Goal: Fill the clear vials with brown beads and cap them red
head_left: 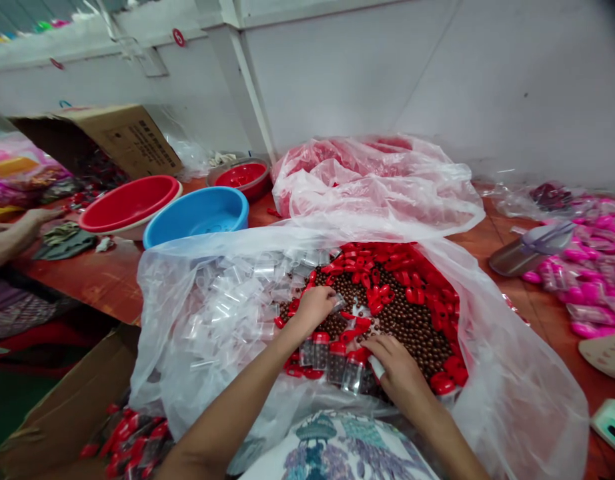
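My left hand [315,307] is closed on a small clear container [339,302] above a pile of brown beads [412,320]. My right hand [391,360] lies at the near edge of the beads, with a white wrap on one finger; its fingertips are near a red cap [358,356], and whatever they hold is too small to tell. Between and below the hands stand bead-filled containers with red caps [336,363]. Clear empty containers [227,307] are heaped on the left, and loose red caps [442,300] lie around the beads on the right, all inside an open plastic bag [517,373].
Behind are a blue basin [197,217], a red basin [135,203] and a bag of red pieces [377,180]. A cardboard box [62,407] sits lower left. Another person's hand [22,230] is at far left. Pink packets [597,267] and a cup [517,253] lie right.
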Tool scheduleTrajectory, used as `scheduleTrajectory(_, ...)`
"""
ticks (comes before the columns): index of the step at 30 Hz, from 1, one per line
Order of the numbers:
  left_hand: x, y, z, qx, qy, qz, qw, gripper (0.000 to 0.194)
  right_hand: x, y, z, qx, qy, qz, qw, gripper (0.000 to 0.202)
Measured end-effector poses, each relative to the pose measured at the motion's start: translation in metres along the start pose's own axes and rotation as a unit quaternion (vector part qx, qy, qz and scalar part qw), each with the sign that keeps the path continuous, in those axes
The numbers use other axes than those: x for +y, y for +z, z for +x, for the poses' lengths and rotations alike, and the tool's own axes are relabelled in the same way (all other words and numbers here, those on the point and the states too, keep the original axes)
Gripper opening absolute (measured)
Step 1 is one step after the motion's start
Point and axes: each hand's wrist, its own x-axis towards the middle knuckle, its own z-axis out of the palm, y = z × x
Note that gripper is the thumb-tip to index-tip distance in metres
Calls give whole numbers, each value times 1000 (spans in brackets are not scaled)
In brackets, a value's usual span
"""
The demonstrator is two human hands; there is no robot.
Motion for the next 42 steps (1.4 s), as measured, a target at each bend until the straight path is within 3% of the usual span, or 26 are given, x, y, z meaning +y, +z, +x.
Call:
scheduleTrajectory(10,-8,40,25,65,-42,-129,989,21,3,5,-4,74,23,57,995,47)
scheduleTrajectory(22,-13,49,25,131,-73,-219,964,23,3,5,-4,95,15,74,993,47)
scheduleTrajectory(42,-30,37,55,-15,-45,-323,945,20,9,13,-7,87,20,71,994,58)
